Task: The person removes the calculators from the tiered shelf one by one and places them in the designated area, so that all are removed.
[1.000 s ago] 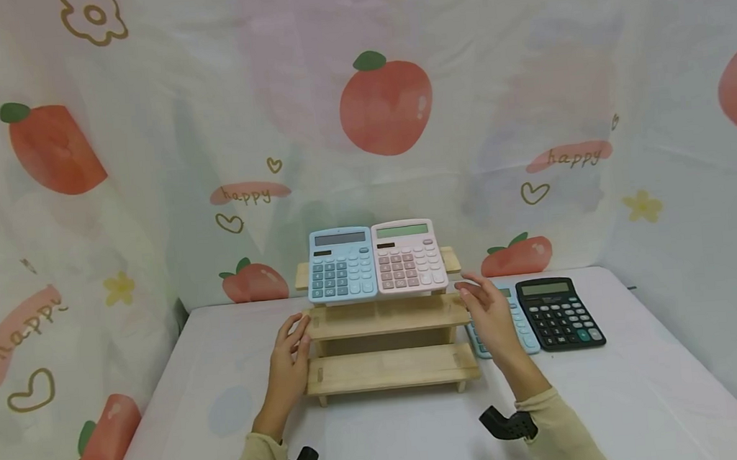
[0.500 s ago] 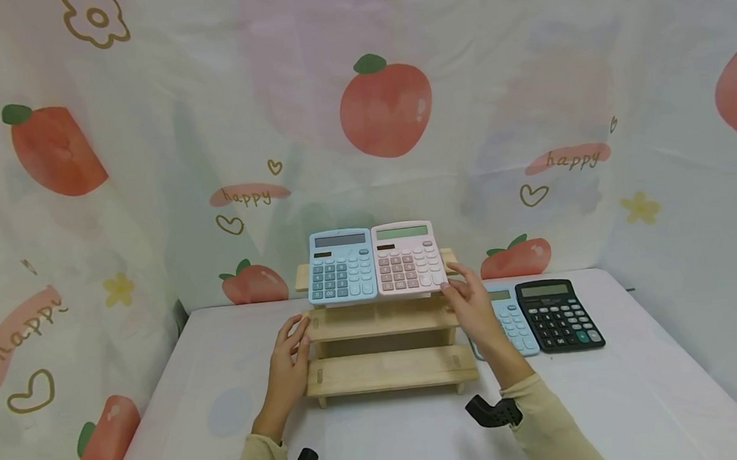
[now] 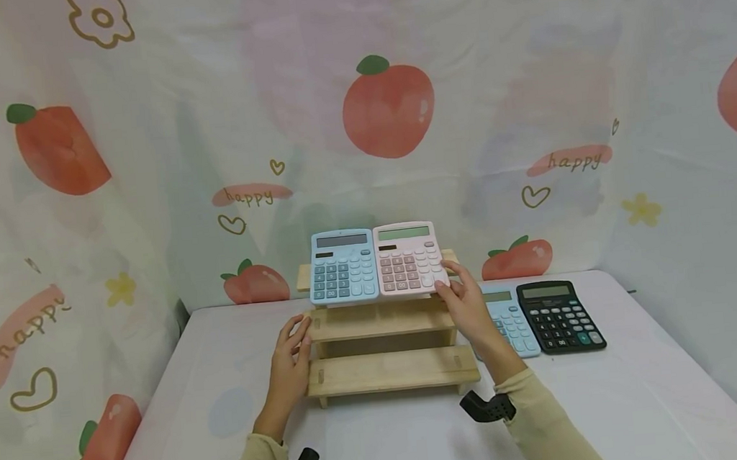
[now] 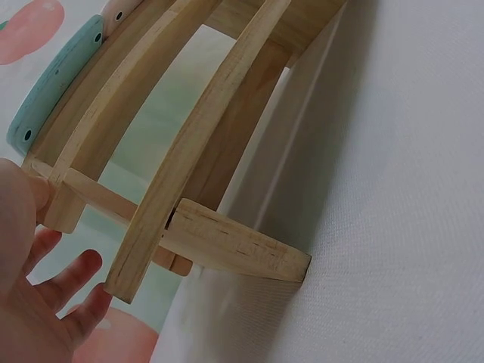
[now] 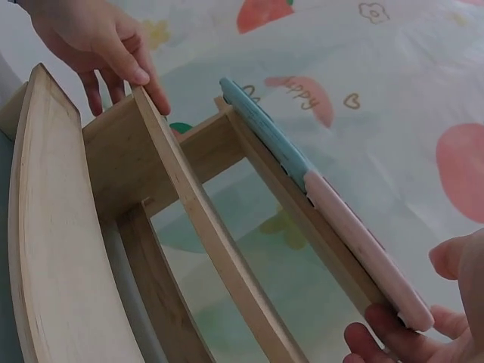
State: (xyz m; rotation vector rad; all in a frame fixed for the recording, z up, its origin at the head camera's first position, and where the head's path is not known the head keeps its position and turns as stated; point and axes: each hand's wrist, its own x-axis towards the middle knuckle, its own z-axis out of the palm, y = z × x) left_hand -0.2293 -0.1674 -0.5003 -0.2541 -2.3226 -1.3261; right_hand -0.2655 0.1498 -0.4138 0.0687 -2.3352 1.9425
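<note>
One smooth blue calculator point(image 3: 342, 267) and pink calculator point(image 3: 408, 259), head view, twelve o'clock atop grainy wooden rack point(image 3: 392, 370). Left wrist: lightly pinching narrow middle shelf point(image 4: 125, 113) with left hand point(image 4: 38, 291), eight o'clock. Right wrist: pinching pink calculator's rounded corner with right hand point(image 5: 442, 318), four o'clock.

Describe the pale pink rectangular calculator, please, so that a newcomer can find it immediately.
On the white table stands a tiered rack of pale wood. On its top tier lean a light blue rectangular calculator and, to the right in the head view, the pale pink calculator. The person's right hand is at its lower corner; its pink body sets it apart from the blue neighbour.
</note>
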